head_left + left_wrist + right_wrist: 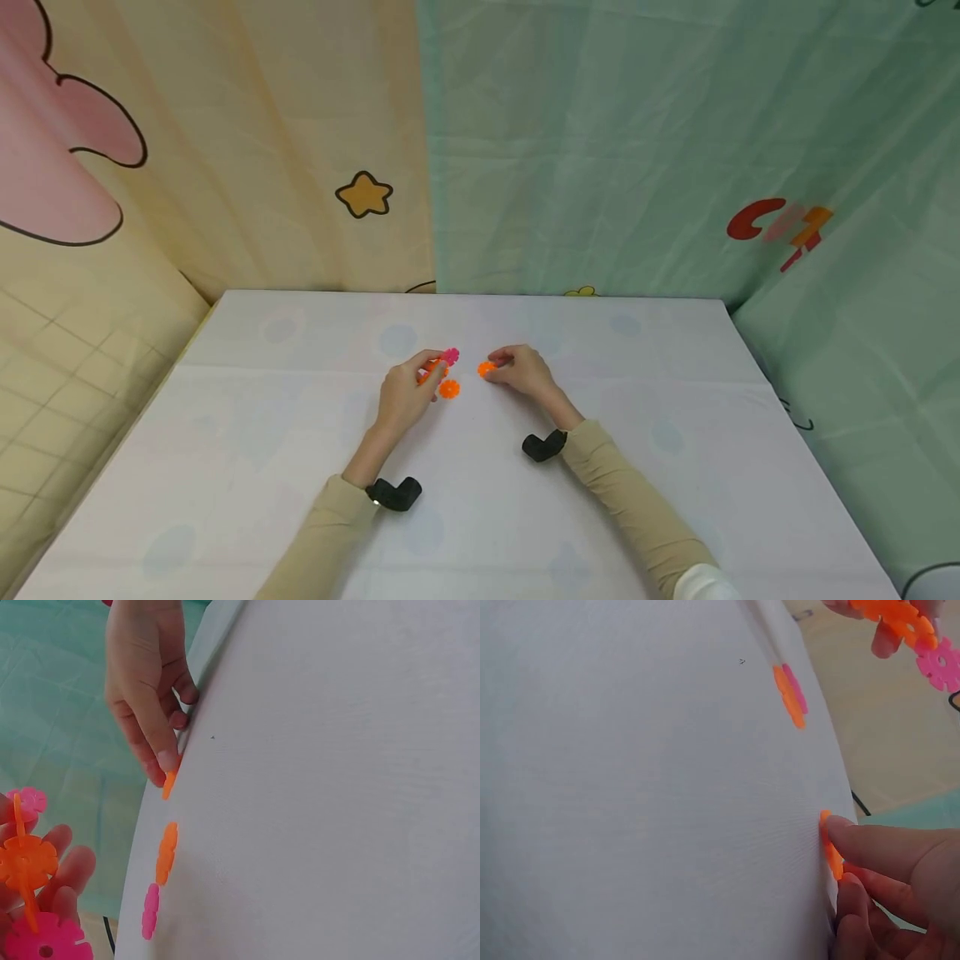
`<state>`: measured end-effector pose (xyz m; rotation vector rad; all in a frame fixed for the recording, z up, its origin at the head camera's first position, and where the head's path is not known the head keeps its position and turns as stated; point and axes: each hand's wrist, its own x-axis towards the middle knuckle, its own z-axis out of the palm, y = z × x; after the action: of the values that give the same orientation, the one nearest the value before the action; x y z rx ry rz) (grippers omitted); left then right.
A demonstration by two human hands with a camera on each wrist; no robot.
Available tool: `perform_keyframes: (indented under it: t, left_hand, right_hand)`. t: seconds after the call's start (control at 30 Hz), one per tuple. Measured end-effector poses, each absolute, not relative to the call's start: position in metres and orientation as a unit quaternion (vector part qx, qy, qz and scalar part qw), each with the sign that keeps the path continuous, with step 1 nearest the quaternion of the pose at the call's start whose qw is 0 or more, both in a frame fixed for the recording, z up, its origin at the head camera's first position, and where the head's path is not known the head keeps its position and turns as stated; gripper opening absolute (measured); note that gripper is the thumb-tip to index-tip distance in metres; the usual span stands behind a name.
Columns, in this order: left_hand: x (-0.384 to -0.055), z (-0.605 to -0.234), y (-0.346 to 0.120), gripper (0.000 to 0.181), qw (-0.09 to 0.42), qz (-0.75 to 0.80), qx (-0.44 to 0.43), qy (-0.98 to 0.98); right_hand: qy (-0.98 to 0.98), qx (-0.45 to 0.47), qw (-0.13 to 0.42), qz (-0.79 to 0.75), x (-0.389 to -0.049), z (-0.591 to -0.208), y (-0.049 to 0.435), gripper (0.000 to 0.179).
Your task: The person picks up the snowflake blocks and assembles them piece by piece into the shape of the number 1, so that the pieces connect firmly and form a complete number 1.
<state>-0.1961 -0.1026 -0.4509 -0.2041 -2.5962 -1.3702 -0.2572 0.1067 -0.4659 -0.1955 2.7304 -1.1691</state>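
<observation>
My left hand (402, 400) holds a joined chain of flower-shaped interlocking discs above the table. In the left wrist view, an orange disc (28, 862) sits mid-chain, with a larger pink disc (46, 941) at one end and a pink disc (30, 802) at the other. To the right, my right hand (528, 372) pinches a single orange disc (830, 844) by its edge, down at the tabletop. Between the hands lies a loose orange disc (449, 389). Beside it is a loose pink disc (151, 911), mostly hidden by the left hand in the head view.
A white cloth with faint spots covers the table (480, 517). Printed curtains (600, 150) stand behind the far edge and along both sides. A black camera is strapped to each wrist.
</observation>
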Motion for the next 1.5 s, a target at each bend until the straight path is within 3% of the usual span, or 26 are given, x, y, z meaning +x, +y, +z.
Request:
perform_keyframes:
  t: [0.47, 0.97, 1.5]
  left_hand:
    - [-0.198, -0.451, -0.099, 0.022, 0.084, -0.482, -0.06, -0.87]
    - [-0.199, -0.452, -0.095, 0.017, 0.129, -0.474, -0.078, -0.868]
    - [-0.198, -0.453, -0.084, 0.011, 0.102, -0.476, -0.076, -0.87]
  right_hand:
    - [0.929, -0.075, 0.061, -0.358, -0.255, -0.467, 0.104, 0.026]
    - [0.914, -0.088, 0.043, -0.394, -0.25, -0.462, 0.109, 0.022]
    - [0.886, -0.086, 0.011, -0.455, -0.239, -0.442, 0.107, 0.025]
